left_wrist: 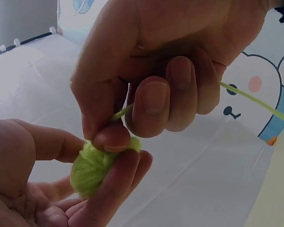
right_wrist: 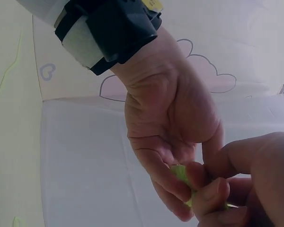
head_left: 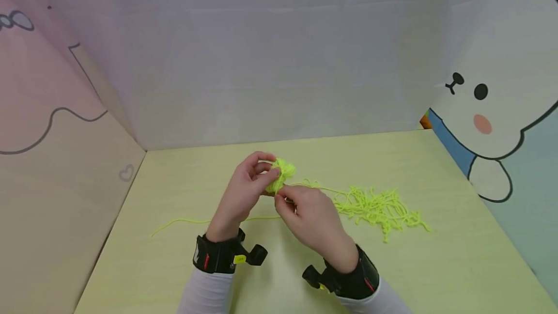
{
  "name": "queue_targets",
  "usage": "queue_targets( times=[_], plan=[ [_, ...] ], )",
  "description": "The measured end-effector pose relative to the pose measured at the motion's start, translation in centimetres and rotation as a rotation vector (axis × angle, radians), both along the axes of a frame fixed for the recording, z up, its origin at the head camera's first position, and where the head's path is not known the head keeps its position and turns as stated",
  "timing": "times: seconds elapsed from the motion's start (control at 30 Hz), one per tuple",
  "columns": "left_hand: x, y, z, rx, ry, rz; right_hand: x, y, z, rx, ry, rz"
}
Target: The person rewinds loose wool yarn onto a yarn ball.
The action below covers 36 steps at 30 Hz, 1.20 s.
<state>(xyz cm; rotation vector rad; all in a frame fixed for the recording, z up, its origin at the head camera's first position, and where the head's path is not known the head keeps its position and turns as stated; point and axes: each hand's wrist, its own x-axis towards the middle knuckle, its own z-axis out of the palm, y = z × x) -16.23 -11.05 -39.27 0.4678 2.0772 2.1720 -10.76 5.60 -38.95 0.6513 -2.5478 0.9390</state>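
A small ball of bright yellow-green yarn (head_left: 285, 171) is held between the thumb and fingers of my left hand (head_left: 246, 188), above the table. Right beside it, my right hand (head_left: 311, 212) pinches the yarn strand (left_wrist: 122, 112) between thumb and forefinger, its other fingers curled. In the left wrist view, the wound ball (left_wrist: 92, 170) shows between the left fingers, with the right fingertips touching its top. From the right hand the strand runs off to the right. Mostly fingers cover the ball (right_wrist: 180, 172) in the right wrist view.
A loose tangle of the same yarn (head_left: 379, 207) lies on the pale table (head_left: 436, 265) to the right. One loose yarn end (head_left: 178, 220) stretches across the left side. A pale curtain (head_left: 279, 71) stands behind, with printed side panels (head_left: 501, 110).
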Motion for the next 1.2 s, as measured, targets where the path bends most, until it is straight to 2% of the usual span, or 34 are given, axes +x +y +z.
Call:
queue_targets(
  times=[0.1,0.17,0.33,0.43,0.63,0.9,1.0,1.13,1.2],
  plan=[
    [0.1,0.1,-0.1,-0.062,-0.002,-0.055,-0.1,0.0,-0.2,0.04,-0.002,-0.026],
    [0.1,0.2,-0.2,-0.105,0.016,-0.06,-0.2,0.0,-0.4,0.055,0.001,-0.042],
    [0.1,0.6,-0.5,-0.163,0.083,0.032,-0.2,-0.2,-0.6,0.077,0.005,-0.053],
    [0.3,0.8,-0.5,-0.112,0.065,0.054,-0.2,-0.3,-0.7,0.088,0.01,-0.049],
    [0.3,0.7,-0.4,0.101,-0.058,-0.048,-0.2,-0.3,-0.7,0.096,0.014,-0.061],
    [0.3,0.3,-0.2,0.182,-0.046,-0.058,-0.5,-0.1,-0.6,0.087,-0.075,-0.043],
    [0.3,0.2,-0.1,0.167,-0.043,-0.11,-0.6,0.0,-0.5,0.06,-0.11,-0.038],
    [0.4,-0.4,-0.1,0.043,0.006,-0.224,-0.7,0.1,-0.5,0.035,-0.128,-0.055],
    [0.4,-0.9,0.0,0.013,0.042,-0.292,-0.8,0.2,-0.5,0.029,-0.132,-0.062]
  ],
)
